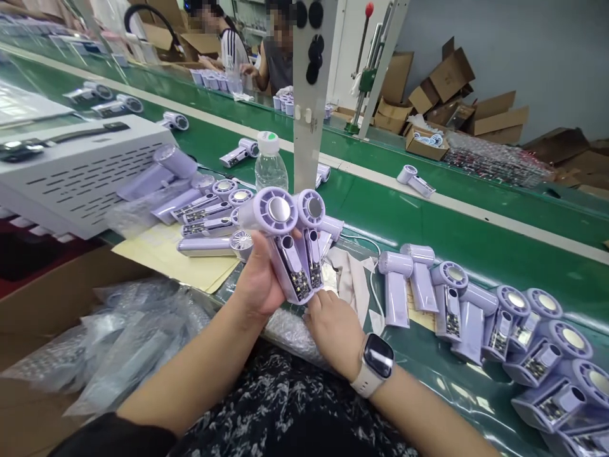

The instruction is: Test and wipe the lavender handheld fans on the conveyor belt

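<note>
Grasping in the left hand [259,279] two lilac fans [292,259], angling circuit boards [299,284] upward, likely for viewing; touching the lower ends with the curled right hand [335,327], its grip unclear; having more fans [396,298] lying along the tabletop's [421,374] right side, presumably for easy reach.

Bench [361,197]: green, glossy, running diagonally; white glare streaks on surface. Pale strip [514,230] follows its length. Beyond far edge, right: plain blue-grey wall [547,70], open cardboard boxes [450,73] heaped in front. White post [309,139] upright near centre; shelving [254,28] behind, partly hidden.
</note>
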`<control>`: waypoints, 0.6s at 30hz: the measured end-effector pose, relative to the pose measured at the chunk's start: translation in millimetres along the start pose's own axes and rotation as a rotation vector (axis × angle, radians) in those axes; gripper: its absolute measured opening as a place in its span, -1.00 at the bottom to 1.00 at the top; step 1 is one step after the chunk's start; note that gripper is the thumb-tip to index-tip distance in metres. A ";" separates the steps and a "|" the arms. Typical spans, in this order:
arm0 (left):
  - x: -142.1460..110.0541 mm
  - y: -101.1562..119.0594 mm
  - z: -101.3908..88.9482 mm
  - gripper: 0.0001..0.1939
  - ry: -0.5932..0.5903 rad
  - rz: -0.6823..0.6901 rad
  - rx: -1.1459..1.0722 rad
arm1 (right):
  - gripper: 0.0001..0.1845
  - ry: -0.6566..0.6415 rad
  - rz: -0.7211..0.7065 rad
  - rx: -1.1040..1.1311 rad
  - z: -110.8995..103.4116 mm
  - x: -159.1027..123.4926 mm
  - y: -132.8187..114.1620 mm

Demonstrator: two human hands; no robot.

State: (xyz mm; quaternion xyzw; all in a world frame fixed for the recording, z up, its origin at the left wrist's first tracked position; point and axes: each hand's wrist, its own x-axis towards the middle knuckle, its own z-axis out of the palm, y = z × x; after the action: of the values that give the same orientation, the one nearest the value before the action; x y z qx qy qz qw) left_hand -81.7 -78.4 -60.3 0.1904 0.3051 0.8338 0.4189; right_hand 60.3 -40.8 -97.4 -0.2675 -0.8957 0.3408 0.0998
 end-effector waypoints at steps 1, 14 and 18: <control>-0.3 -0.1 2.4 -0.33 -0.015 -0.020 0.004 | -0.85 -0.026 -0.001 0.035 -4.8 -5.2 -0.1; -3.5 -29.3 30.0 -0.29 -0.110 -0.035 -0.052 | -0.55 0.177 0.198 1.065 -15.3 -35.8 -1.4; -6.6 -35.3 32.6 -0.29 -0.058 0.039 -0.024 | -0.55 0.173 0.147 1.001 -17.2 -37.6 0.7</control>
State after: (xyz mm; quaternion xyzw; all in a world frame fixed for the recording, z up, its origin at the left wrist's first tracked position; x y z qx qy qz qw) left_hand -38.6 -56.1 -60.1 0.2151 0.2790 0.8395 0.4137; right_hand 98.2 -51.3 -84.8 -0.2763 -0.5901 0.7107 0.2653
